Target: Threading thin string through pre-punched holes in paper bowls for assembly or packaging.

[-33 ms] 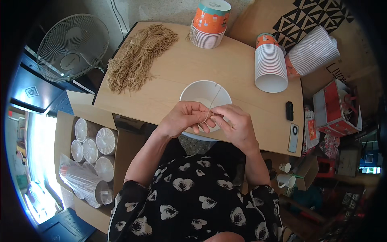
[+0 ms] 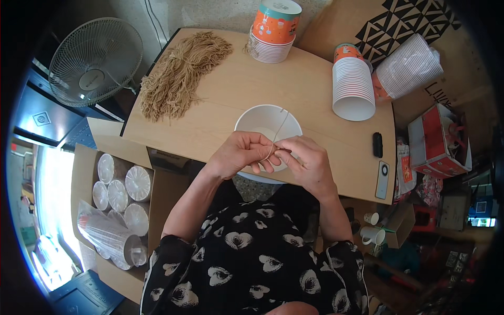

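Both of my hands meet over the near rim of a white paper bucket (image 2: pixel 253 116) at the table's front. A thin tan cord (image 2: pixel 282 124) runs up from between them toward the bucket's far rim, where its end bends. My left hand (image 2: pixel 242 152) pinches the cord between thumb and fingers, and a loop of it hangs by the fingertips. My right hand (image 2: pixel 307 160) is closed on the same cord, touching the left fingertips. The exact crossing of the cord is partly hidden by the fingers. A bundle of similar tan cords (image 2: pixel 184 73) lies at the table's far left.
Stacked orange-and-white paper buckets (image 2: pixel 273 31) stand at the back; another stack (image 2: pixel 353 84) lies at right beside a wrapped stack (image 2: pixel 409 65). A black object (image 2: pixel 377 144) and a grey remote (image 2: pixel 382 179) lie near the right edge. Left are a fan (image 2: pixel 94 63) and a carton (image 2: pixel 84 173) of wrapped cups.
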`<action>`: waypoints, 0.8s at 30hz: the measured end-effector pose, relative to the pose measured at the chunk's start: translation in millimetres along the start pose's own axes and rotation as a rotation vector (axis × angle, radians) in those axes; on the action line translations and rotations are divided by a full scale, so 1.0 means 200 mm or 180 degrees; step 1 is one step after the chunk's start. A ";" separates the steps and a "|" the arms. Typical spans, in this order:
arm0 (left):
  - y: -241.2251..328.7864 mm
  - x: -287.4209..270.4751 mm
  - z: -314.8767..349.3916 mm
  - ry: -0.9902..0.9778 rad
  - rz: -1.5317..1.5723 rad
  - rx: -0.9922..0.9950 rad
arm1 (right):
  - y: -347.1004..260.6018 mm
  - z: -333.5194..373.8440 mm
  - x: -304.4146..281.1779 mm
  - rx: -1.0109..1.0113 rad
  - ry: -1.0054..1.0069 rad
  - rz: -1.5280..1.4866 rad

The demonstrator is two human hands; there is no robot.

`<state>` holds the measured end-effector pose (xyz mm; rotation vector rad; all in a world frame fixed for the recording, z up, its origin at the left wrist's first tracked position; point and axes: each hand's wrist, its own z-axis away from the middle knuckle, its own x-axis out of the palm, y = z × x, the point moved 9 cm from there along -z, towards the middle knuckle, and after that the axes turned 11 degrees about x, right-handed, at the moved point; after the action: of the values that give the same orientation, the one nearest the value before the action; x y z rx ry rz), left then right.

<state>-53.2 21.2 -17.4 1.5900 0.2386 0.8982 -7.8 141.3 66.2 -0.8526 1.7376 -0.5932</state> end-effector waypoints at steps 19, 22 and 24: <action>0.11 0.01 -0.04 -0.0013 -0.2108 0.1097 | 0.08 0.04 -0.07 0.0200 0.0488 -0.0532; 0.15 0.03 -0.05 -0.0196 -0.2436 0.0962 | 0.11 0.01 -0.07 0.0145 0.0400 -0.0652; 0.17 0.04 -0.06 -0.0272 -0.2642 0.0920 | 0.19 -0.01 -0.03 0.0426 0.0225 -0.1251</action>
<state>-66.9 26.4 16.0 1.5708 0.9199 0.1503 -18.5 170.1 41.7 -1.0973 1.5800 -0.9988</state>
